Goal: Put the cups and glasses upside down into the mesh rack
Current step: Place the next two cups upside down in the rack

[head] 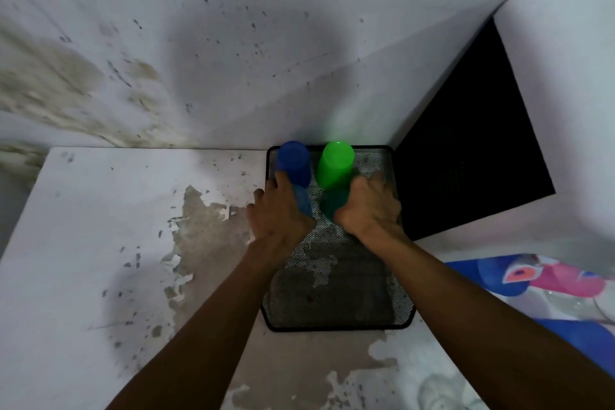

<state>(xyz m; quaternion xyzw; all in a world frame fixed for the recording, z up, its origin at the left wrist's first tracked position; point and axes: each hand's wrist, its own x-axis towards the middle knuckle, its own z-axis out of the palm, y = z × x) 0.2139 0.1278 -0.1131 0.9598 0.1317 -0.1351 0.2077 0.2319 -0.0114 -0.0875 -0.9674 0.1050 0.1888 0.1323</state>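
Note:
A black mesh rack (336,296) lies on the white table against the wall. At its far end two cups stand upside down: a dark blue cup (293,160) on the left and a bright green cup (335,163) on the right. Just in front of them, my left hand (279,213) grips a lighter blue cup (303,201), and my right hand (369,206) grips a teal cup (332,205). Both held cups are low over the mesh and mostly covered by my fingers. I cannot tell whether they touch the rack.
The table (100,243) has peeling paint and stretches out to the left of the rack. A dark opening (472,160) lies right of the rack. A colourful cloth (549,280) with something clear on it lies at the lower right.

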